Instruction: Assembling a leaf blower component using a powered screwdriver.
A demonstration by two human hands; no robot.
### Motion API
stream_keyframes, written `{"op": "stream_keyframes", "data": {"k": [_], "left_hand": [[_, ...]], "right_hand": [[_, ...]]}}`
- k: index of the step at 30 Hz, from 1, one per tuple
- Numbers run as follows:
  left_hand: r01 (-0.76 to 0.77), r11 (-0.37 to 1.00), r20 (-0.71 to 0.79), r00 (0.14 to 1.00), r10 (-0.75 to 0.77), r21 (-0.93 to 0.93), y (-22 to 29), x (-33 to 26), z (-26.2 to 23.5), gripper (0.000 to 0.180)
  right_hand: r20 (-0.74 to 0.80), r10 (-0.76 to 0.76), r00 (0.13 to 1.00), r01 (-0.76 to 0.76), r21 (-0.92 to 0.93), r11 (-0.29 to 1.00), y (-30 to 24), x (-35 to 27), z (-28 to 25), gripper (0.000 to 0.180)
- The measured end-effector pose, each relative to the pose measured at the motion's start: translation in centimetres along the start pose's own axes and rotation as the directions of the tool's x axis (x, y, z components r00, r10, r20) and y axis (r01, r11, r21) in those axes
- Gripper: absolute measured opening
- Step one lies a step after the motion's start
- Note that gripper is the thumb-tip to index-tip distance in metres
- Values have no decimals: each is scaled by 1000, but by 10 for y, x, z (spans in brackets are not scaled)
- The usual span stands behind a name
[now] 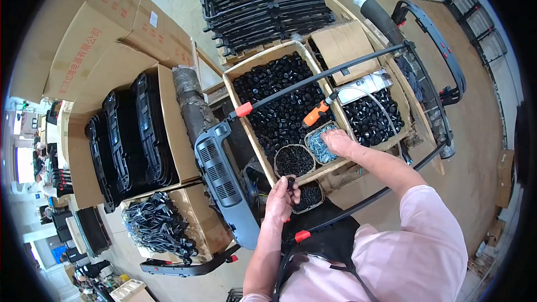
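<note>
My left hand (277, 201) is closed round a small black plastic part (291, 183), held above the front rim of a wooden bin. My right hand (339, 143) dips into a container of silver screws (319, 149), its fingers drawn together among them. What the fingertips hold there is hidden. An orange power driver (316, 114) hangs just beyond the right hand. Beside the screws sits a round tub of small black pieces (294, 160). Behind it the bin is heaped with black round caps (274, 92). A second tub of black pieces (309, 196) lies below the left hand.
A long black frame with a grey vented panel (219, 170) spans the bins, its bar (330, 72) crossing over them. More black caps (373, 120) fill the right compartment. At left stand cartons with black panels (146, 128) and bundled cables (159, 225). Stacked black racks (263, 8) lie beyond.
</note>
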State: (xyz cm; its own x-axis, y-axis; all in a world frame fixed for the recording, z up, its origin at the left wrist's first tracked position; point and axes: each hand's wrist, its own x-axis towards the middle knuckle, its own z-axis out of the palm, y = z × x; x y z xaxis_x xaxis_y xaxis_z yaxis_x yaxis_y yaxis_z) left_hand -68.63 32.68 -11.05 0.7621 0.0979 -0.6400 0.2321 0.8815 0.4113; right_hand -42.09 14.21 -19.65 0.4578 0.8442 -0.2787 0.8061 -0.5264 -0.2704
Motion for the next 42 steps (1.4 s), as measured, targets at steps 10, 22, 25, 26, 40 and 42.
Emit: {"op": "stream_keyframes", "data": {"k": [10,22,25,26,40,42], "left_hand": [[-65,989,-65,995,75,136,-3,-21,-3,34],[-134,969,-12,990,139,206,-3,-41,-30,34],[-128,977,-6,991,131,173,0,-42,-34,31],[-126,977,-12,991,130,175,3,-43,-37,32],[-207,970,10,978,207,128,19,-90,-69,28],[-206,973,-7,978,208,106,22,-98,-70,27]], "right_hand": [[-54,262,964,-254,125,959,-12,6,5,15],[-98,122,988,-106,161,981,-52,-1,-21,18],[-191,-88,978,134,244,961,-90,-17,-51,12],[-215,-176,961,232,272,934,-114,-19,-67,12],[-55,-681,730,683,62,728,-244,-18,-127,11],[-45,-696,717,697,67,714,-255,-17,-123,11]]}}
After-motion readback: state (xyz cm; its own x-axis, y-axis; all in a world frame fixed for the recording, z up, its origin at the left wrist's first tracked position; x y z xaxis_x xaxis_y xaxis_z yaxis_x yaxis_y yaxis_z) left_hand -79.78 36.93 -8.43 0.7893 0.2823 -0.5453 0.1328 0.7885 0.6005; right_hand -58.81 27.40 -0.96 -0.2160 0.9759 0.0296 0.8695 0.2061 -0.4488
